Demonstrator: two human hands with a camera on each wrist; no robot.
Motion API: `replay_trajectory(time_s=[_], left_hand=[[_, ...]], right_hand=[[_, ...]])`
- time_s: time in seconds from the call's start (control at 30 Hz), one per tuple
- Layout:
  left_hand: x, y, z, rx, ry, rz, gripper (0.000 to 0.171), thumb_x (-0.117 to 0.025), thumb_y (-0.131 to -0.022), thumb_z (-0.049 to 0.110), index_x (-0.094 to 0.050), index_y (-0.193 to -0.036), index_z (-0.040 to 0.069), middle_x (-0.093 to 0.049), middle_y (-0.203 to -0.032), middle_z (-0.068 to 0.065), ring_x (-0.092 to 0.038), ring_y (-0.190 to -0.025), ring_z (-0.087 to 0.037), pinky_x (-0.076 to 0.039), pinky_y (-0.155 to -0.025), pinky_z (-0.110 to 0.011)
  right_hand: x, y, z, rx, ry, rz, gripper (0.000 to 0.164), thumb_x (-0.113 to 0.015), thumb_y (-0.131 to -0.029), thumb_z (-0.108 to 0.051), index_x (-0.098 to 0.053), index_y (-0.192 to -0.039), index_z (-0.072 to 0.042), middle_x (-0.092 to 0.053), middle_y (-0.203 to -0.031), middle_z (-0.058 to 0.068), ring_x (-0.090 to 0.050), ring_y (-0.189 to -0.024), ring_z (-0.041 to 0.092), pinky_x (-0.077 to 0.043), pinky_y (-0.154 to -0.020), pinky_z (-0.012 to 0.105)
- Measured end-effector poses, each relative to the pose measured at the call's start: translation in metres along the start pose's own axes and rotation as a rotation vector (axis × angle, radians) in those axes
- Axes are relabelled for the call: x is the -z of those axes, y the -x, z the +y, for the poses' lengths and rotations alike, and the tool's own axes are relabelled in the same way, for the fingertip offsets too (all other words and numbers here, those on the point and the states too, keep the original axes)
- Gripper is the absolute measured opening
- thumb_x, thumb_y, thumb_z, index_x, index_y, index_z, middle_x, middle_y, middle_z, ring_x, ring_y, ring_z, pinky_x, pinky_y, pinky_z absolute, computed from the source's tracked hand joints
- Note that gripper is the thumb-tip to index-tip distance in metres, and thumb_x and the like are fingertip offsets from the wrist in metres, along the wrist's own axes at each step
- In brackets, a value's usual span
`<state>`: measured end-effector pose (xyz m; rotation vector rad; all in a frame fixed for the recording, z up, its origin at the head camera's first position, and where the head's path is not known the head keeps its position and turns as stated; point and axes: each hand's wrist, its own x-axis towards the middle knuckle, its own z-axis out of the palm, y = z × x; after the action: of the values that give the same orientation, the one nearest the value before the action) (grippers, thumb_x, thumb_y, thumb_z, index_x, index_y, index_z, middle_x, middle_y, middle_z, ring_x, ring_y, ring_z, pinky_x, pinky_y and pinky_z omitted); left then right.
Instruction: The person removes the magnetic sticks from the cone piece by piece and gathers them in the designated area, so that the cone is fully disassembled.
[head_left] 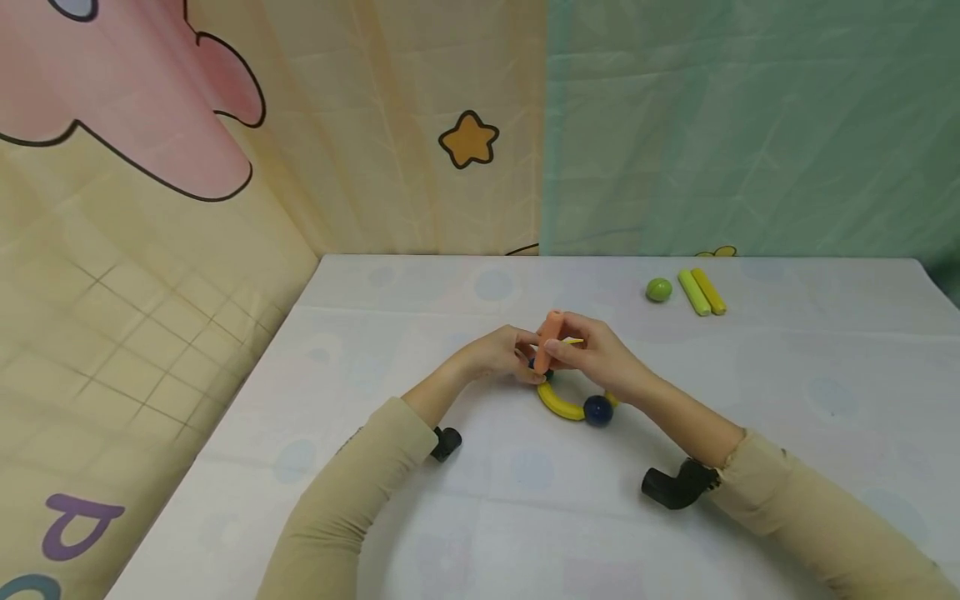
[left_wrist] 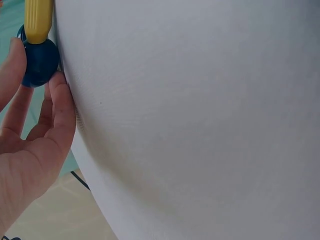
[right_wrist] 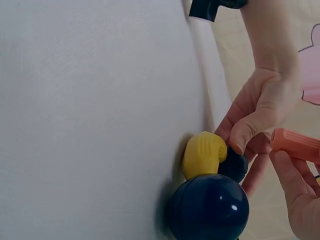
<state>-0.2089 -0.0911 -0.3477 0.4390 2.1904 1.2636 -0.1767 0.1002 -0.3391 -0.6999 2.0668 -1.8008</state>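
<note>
Got an orange rod (head_left: 553, 325) pinched in the right fingers (head_left: 583, 325), held up off the bench (head_left: 495, 517) and just beside the left fingers (left_wrist: 62, 105). Got those pinching too, around a dark blue ball (left_wrist: 41, 65), with the end of a yellow curved piece (head_left: 558, 406) butted against it. Follow the curve round and find a second blue ball (head_left: 597, 411), resting on the bench just on the body side of the right fingers. Can also spot a bit of yellow (head_left: 576, 340) poking out by the right fingers; can't tell the full shape. Look well beyond the right fingers for a green ball (head_left: 659, 290), plus a lime rod (head_left: 693, 292) and a yellow rod (head_left: 708, 291) lying side by side. Handling-wise, would guess at light, stiff plastic, hardly fragile. Wouldn't expect much slip from the orange rod thanks to the ridged sides, so pinch round the middle or further back and leave the end facing the left fingers free. Would be warier of the blue balls: smooth, shiny, probably slippery and keen to roll, so better gripped from opposite sides. Probably worth steadying the curve close to the join, to avoid knocking anything loose.
</note>
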Motion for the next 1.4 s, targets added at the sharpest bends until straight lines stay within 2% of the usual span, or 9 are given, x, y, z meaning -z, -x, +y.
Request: replay_trajectory(time_s=[0.2, 0.43, 0.63, 0.83, 1.0, 1.2, 1.33, 1.4], left_hand=[[0.0, 0.0, 0.0, 0.004, -0.029, -0.013, 0.05, -0.076, -0.074, 0.001, -0.061, -0.122, 0.004, -0.059, -0.093, -0.005, -0.051, -0.08, -0.015, -0.043, -0.071, -0.023], [0.0, -0.002, -0.001, 0.024, -0.1, -0.003, 0.054, -0.077, -0.076, 0.006, -0.059, -0.127, 0.01, -0.061, -0.104, -0.007, -0.052, -0.092, -0.017, -0.043, -0.079, -0.025], [0.0, -0.002, -0.001, 0.036, -0.106, -0.005, 0.052, -0.076, -0.077, 0.007, -0.06, -0.126, 0.013, -0.06, -0.108, -0.007, -0.051, -0.097, -0.018, -0.043, -0.081, -0.026], [0.0, -0.001, 0.0, 0.034, -0.1, -0.002, 0.051, -0.076, -0.077, 0.008, -0.06, -0.126, 0.012, -0.059, -0.107, -0.007, -0.051, -0.093, -0.017, -0.043, -0.073, -0.022], [-0.001, 0.001, 0.002, 0.044, -0.103, 0.009, 0.05, -0.076, -0.077, 0.008, -0.061, -0.125, 0.013, -0.058, -0.108, -0.007, -0.05, -0.092, -0.016, -0.042, -0.072, -0.02], [-0.001, 0.0, 0.0, 0.033, -0.086, 0.005, 0.049, -0.074, -0.078, 0.004, -0.061, -0.124, 0.011, -0.058, -0.105, -0.008, -0.048, -0.086, -0.015, -0.04, -0.069, -0.02], [-0.001, -0.001, -0.001, 0.028, -0.077, 0.004, 0.048, -0.074, -0.078, 0.004, -0.062, -0.124, 0.011, -0.058, -0.104, -0.007, -0.048, -0.086, -0.014, -0.04, -0.069, -0.02], [-0.001, -0.001, -0.001, 0.029, -0.078, 0.003, 0.048, -0.074, -0.078, 0.004, -0.062, -0.124, 0.011, -0.058, -0.104, -0.007, -0.048, -0.086, -0.014, -0.04, -0.069, -0.02]], right_hand=[[0.004, 0.0, -0.004, -0.035, -0.001, 0.021, 0.039, -0.054, -0.096, -0.016, -0.047, -0.124, 0.009, -0.052, -0.116, 0.024, -0.063, -0.096, 0.027, -0.052, -0.079, 0.035], [0.014, 0.003, -0.002, -0.076, -0.034, 0.034, 0.044, -0.055, -0.095, -0.018, -0.045, -0.132, 0.005, -0.046, -0.129, 0.027, -0.065, -0.092, 0.024, -0.051, -0.08, 0.033], [0.024, 0.006, -0.004, -0.109, 0.017, 0.029, 0.049, -0.056, -0.094, -0.02, -0.043, -0.136, 0.004, -0.042, -0.137, 0.024, -0.065, -0.094, 0.023, -0.049, -0.083, 0.031], [0.036, 0.013, -0.007, -0.145, 0.054, 0.037, 0.054, -0.056, -0.095, -0.022, -0.037, -0.139, 0.003, -0.044, -0.132, 0.028, -0.065, -0.096, 0.02, -0.047, -0.086, 0.031], [0.05, 0.02, -0.007, -0.166, 0.076, 0.029, 0.057, -0.054, -0.095, -0.022, -0.032, -0.142, 0.004, -0.043, -0.132, 0.028, -0.064, -0.098, 0.017, -0.047, -0.087, 0.03], [0.069, 0.028, -0.003, -0.204, 0.065, 0.082, 0.059, -0.052, -0.096, -0.021, -0.027, -0.143, 0.004, -0.047, -0.122, 0.029, -0.064, -0.092, 0.01, -0.049, -0.083, 0.026], [0.08, 0.034, 0.0, -0.221, 0.034, 0.117, 0.061, -0.051, -0.097, -0.022, -0.024, -0.145, 0.004, -0.041, -0.128, 0.029, -0.063, -0.09, 0.007, -0.049, -0.082, 0.024], [0.085, 0.037, 0.001, -0.219, 0.022, 0.134, 0.062, -0.051, -0.097, -0.021, -0.023, -0.145, 0.004, -0.043, -0.128, 0.025, -0.063, -0.09, 0.006, -0.049, -0.081, 0.024]])
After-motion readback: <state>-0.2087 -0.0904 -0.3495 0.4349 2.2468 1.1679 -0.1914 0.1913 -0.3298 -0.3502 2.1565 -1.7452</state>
